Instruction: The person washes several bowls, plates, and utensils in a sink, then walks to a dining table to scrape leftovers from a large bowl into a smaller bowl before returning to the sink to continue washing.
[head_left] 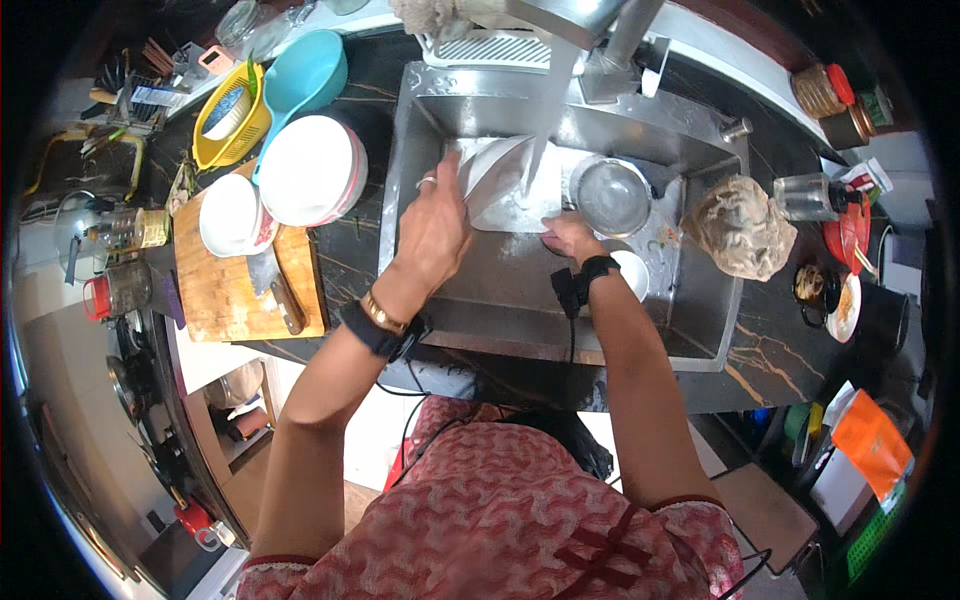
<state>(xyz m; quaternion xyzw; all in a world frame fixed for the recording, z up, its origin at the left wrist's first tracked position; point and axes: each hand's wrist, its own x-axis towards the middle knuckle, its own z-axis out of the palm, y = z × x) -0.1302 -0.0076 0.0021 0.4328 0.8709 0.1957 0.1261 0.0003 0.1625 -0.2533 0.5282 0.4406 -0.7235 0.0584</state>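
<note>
Both my hands are in the steel sink (560,325), on either side of a pale, squarish container (508,200) under running tap water (545,130). My left hand (437,222) has its fingers against the container's left edge, the thumb side up. My right hand (570,236) pinches the near right corner. Splashing water and glare blur the container's inside, so its exact kind is unclear. Just right of it, a round metal bowl or strainer (612,198) lies in the sink. A small white bowl (632,272) sits partly hidden behind my right wrist.
Left of the sink are stacked white bowls (308,172), a blue colander (312,70), a yellow basket (243,140), and a cutting board (210,300) bearing a cleaver (285,303) and white bowl (230,215). A crumpled beige cloth (742,228) lies on the sink's right rim.
</note>
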